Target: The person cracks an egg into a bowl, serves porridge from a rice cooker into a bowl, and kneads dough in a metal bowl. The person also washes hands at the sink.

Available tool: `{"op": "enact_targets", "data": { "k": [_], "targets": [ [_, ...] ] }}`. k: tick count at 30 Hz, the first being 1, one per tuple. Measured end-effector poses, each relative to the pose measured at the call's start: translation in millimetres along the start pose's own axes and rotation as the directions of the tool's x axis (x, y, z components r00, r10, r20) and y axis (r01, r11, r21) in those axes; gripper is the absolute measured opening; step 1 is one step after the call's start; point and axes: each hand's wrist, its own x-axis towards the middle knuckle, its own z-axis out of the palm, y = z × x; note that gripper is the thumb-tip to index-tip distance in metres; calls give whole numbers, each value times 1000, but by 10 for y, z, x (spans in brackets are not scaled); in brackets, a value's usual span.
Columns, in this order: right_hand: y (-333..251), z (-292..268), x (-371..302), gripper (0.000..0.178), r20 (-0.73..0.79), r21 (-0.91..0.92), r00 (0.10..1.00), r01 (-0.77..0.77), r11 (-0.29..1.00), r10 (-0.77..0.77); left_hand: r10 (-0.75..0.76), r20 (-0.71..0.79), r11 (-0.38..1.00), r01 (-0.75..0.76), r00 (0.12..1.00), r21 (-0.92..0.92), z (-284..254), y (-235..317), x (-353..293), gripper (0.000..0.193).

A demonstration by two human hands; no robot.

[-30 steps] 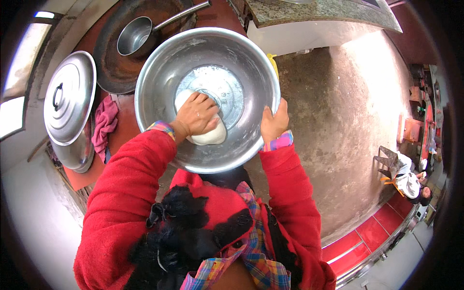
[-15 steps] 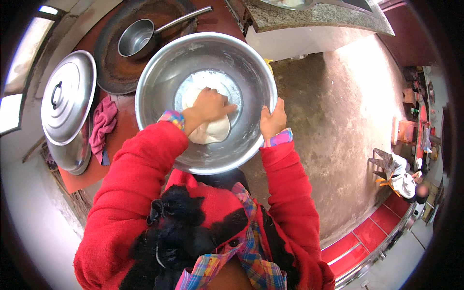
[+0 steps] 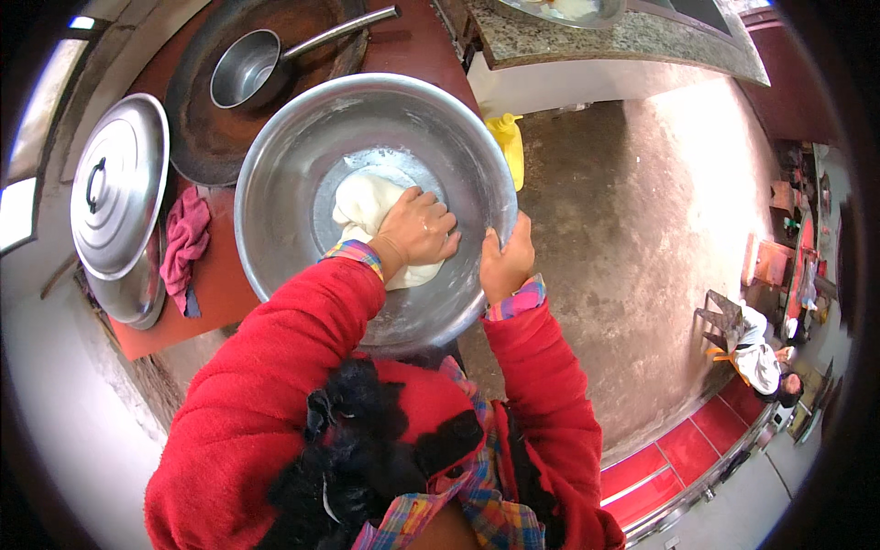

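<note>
A large metal basin (image 3: 282, 183) sits in front of me, tilted a little towards me, with pale floury smears on its inner wall. In its bottom lies a soft lump of white dough (image 3: 360, 200). My left hand (image 3: 418, 229) presses down on the dough with curled fingers, covering its right part. The fingertips are partly hidden against the dough. My right hand (image 3: 507, 260) grips the basin's right rim, the thumb inside and the other fingers outside.
On the red table (image 3: 229, 293) are a long-handled metal ladle (image 3: 246, 70) on a dark round pan (image 3: 188, 137), a silver lid (image 3: 117, 197) and a pink cloth (image 3: 187, 238). A yellow container (image 3: 507, 147) stands behind the basin. A granite counter (image 3: 550, 46) lies beyond; a seated person (image 3: 759, 362) is far right.
My left hand has shifted right and nearer over the dough, leaving more of its far left part visible. The basin sits slightly further left in view, and more of the yellow container shows.
</note>
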Motion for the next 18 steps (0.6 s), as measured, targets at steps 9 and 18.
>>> {"op": "enact_targets", "data": {
  "k": [9,18],
  "targets": [
    [-60,20,137,37,-24,-87,1000,13,996,-15,-132,316,990,106,939,98,-317,10,50,41],
    [-86,69,99,25,-63,10,995,-70,997,70,154,195,982,-172,969,77,-602,-284,-741,27]
  ]
}}
